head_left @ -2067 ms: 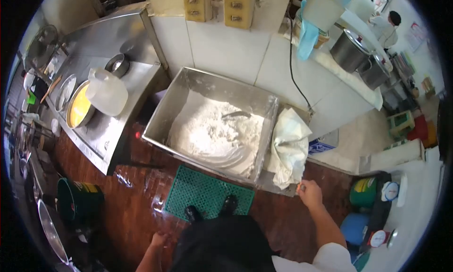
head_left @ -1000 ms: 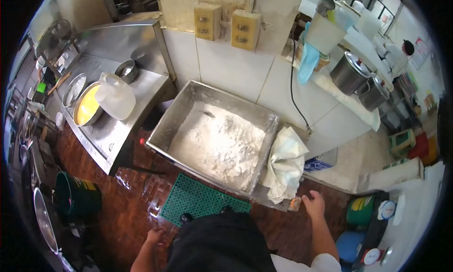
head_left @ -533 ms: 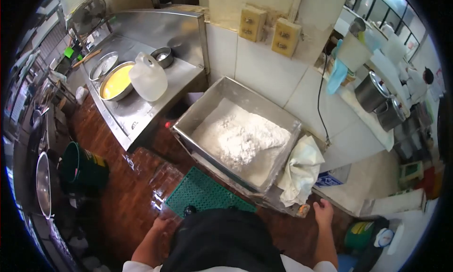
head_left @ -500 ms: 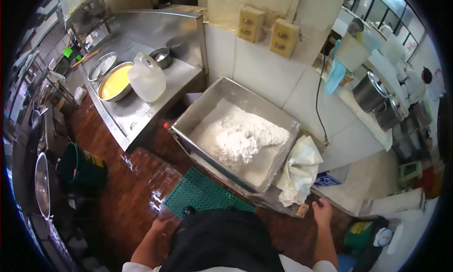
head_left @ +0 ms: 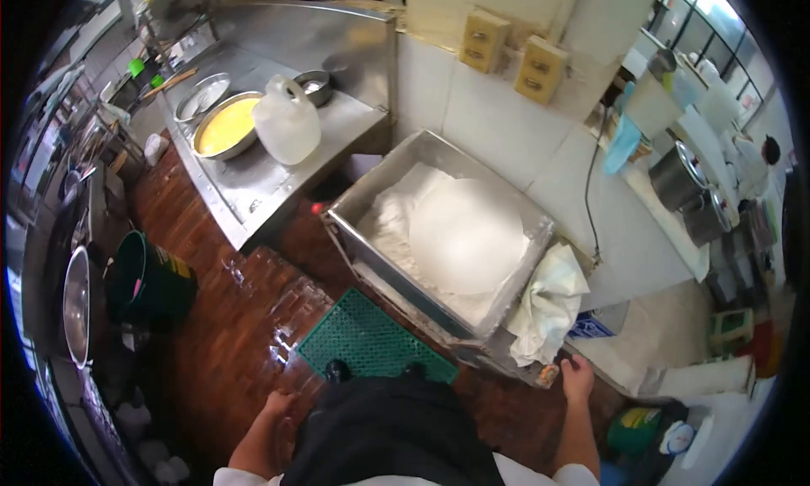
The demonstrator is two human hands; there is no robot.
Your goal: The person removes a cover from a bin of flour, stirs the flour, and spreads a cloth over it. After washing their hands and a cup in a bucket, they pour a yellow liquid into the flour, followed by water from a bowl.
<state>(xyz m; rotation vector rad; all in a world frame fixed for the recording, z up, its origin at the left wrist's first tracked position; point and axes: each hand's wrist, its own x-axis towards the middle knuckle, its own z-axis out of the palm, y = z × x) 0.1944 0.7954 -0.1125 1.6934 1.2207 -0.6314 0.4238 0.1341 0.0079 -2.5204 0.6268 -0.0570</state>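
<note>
My left hand (head_left: 281, 401) hangs low beside the black apron (head_left: 388, 440), fingers loosely apart and nothing seen in them. On the other side, my right hand (head_left: 578, 377) is held near an orange-brown lump (head_left: 548, 375) at the corner of the bin's stand; its fingers are loosely bent and apart, and I see nothing in them. Ahead of me stands a rectangular metal bin (head_left: 413, 305) containing white flour (head_left: 393, 218). A smooth, pale round patch covers much of the flour and hides its surface. A crumpled cream cloth (head_left: 548, 305) lies against the bin's right end.
A steel table (head_left: 224, 195) at upper left bears a bowl of yellow liquid (head_left: 228, 127), a plastic jug (head_left: 288, 132) and metal bowls. A green mat (head_left: 371, 338) lies on the brown floor. Left stands a dark green bucket (head_left: 152, 275); right, lidded pots (head_left: 677, 178) sit on a ledge.
The view has shifted, so the table and bin appear slightly further right. The flour mound is now covered by a smooth round patch. Both hands stay low at my sides.
</note>
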